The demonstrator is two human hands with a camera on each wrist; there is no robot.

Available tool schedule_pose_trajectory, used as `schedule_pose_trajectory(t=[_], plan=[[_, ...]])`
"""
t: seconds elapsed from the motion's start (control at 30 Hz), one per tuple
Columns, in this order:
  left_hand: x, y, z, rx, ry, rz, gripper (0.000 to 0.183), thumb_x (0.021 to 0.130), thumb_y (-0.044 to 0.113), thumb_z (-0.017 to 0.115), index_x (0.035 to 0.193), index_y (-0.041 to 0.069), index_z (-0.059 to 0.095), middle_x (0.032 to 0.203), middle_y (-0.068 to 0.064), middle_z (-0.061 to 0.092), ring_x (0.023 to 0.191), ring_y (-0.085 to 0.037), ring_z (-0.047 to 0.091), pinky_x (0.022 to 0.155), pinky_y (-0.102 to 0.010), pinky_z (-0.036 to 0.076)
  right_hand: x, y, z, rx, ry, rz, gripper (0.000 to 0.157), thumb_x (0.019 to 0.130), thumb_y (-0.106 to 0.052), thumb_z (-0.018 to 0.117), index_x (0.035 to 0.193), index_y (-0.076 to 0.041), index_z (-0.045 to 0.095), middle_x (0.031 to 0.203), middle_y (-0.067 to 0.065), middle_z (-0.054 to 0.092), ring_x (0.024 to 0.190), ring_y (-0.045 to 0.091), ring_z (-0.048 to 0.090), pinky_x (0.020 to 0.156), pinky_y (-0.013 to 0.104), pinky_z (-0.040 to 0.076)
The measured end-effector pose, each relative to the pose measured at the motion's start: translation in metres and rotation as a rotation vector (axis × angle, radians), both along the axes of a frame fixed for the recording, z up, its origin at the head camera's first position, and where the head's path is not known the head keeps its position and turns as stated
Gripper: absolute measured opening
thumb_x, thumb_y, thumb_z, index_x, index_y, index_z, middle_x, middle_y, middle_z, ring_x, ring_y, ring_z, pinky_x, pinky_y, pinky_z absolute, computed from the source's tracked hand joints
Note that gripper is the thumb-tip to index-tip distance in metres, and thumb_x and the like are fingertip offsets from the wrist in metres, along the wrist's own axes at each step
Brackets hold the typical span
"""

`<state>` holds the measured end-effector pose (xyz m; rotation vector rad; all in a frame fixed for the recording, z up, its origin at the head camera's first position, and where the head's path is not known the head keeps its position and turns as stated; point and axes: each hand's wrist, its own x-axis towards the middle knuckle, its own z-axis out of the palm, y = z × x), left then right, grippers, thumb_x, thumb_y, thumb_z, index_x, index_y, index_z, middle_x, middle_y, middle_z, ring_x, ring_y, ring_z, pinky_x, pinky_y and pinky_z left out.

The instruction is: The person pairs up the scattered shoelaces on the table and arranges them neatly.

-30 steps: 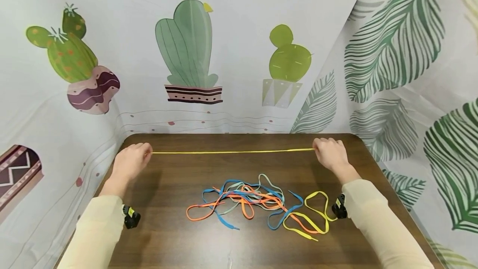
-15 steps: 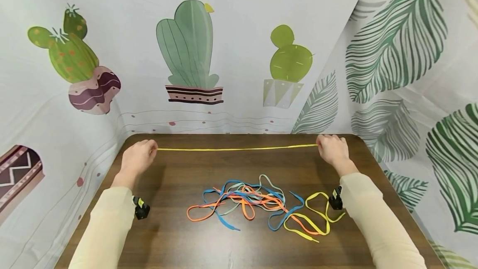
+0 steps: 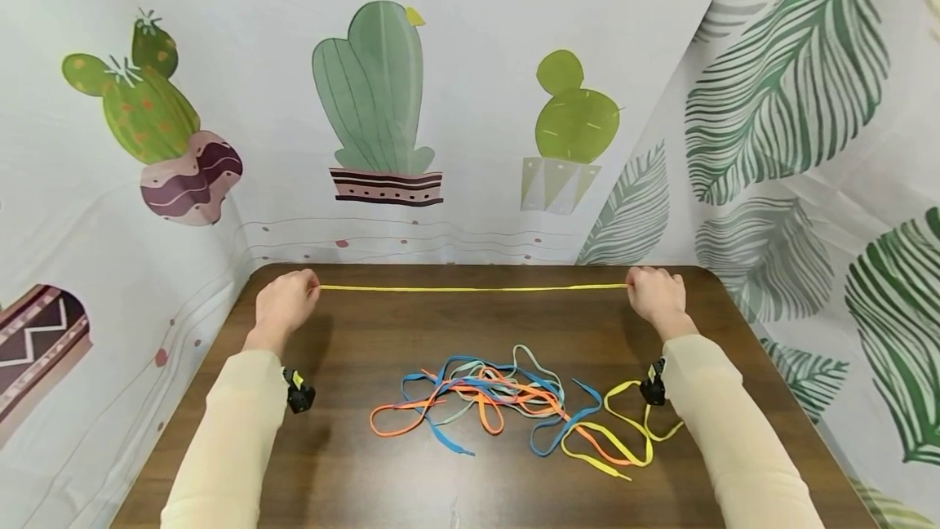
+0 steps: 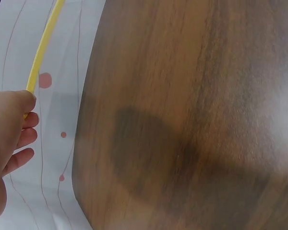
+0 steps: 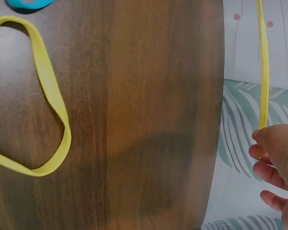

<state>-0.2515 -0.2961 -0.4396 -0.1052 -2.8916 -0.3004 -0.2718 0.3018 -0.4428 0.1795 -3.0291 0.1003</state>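
Note:
A yellow shoelace stretches nearly straight across the far part of the table, above its surface. My left hand pinches its left end between thumb and forefinger; in the left wrist view the lace runs up from the fingertips. The other end is pinched by my right hand, and the right wrist view shows the lace rising from thumb and forefinger, the other fingers loosely bent. Below, a second yellow shoelace lies in loops, at the right of a tangle of laces.
On the brown wooden table, an orange shoelace, a blue shoelace and a pale green shoelace lie tangled near the middle. Behind the table hangs a white cloth printed with cacti and leaves.
My left hand has moved right and slightly farther away, still pinching the lace. My right hand has shifted slightly. The lace has risen a little in view and become more level; the tangle has stayed put.

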Motion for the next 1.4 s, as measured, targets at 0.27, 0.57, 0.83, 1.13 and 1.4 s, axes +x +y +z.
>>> schedule_pose_trajectory(t=[0.27, 0.57, 0.83, 1.13, 1.4], plan=[[-0.011, 0.009, -0.002, 0.012, 0.022, 0.017, 0.008, 0.084, 0.014, 0.056, 0.087, 0.009, 0.062, 0.087, -0.009, 0.064, 0.078, -0.030, 0.061, 0.061, -0.047, 0.046, -0.009, 0.004, -0.002, -0.020, 0.014, -0.036, 0.016, 0.084, -0.012, 0.051, 0.093, -0.006, 0.063, 0.093, 0.018, 0.062, 0.089, 0.041, 0.057, 0.072, 0.054, 0.038], [-0.018, 0.022, 0.001, 0.003, -0.001, 0.071, 0.009, 0.086, 0.014, 0.055, 0.086, 0.008, 0.061, 0.084, -0.010, 0.065, 0.077, -0.031, 0.061, 0.059, -0.047, 0.046, -0.018, 0.002, -0.004, -0.028, -0.024, -0.066, 0.019, 0.087, -0.012, 0.050, 0.098, -0.005, 0.063, 0.096, 0.018, 0.061, 0.091, 0.040, 0.057, 0.074, 0.054, 0.038], [-0.021, 0.030, -0.009, 0.022, 0.010, 0.132, 0.008, 0.084, 0.014, 0.056, 0.083, 0.007, 0.060, 0.082, -0.014, 0.065, 0.074, -0.034, 0.062, 0.056, -0.047, 0.046, -0.022, -0.004, -0.010, -0.039, -0.056, -0.077, 0.018, 0.087, -0.013, 0.049, 0.096, -0.004, 0.062, 0.097, 0.019, 0.061, 0.090, 0.042, 0.056, 0.075, 0.054, 0.037], [-0.027, 0.038, -0.019, 0.042, -0.011, 0.165, 0.012, 0.086, 0.017, 0.055, 0.085, 0.007, 0.061, 0.084, -0.017, 0.065, 0.075, -0.036, 0.062, 0.056, -0.049, 0.047, -0.022, -0.007, -0.006, -0.031, -0.058, -0.104, 0.019, 0.087, -0.012, 0.048, 0.096, -0.004, 0.063, 0.096, 0.021, 0.062, 0.087, 0.043, 0.057, 0.074, 0.055, 0.038], [-0.034, 0.048, -0.022, 0.044, -0.023, 0.173, 0.013, 0.086, 0.018, 0.054, 0.085, 0.008, 0.061, 0.084, -0.016, 0.066, 0.075, -0.036, 0.063, 0.056, -0.048, 0.047, -0.025, -0.002, -0.010, -0.040, -0.069, -0.120, 0.019, 0.087, -0.012, 0.047, 0.094, -0.004, 0.062, 0.096, 0.023, 0.062, 0.085, 0.042, 0.058, 0.074, 0.056, 0.037]])
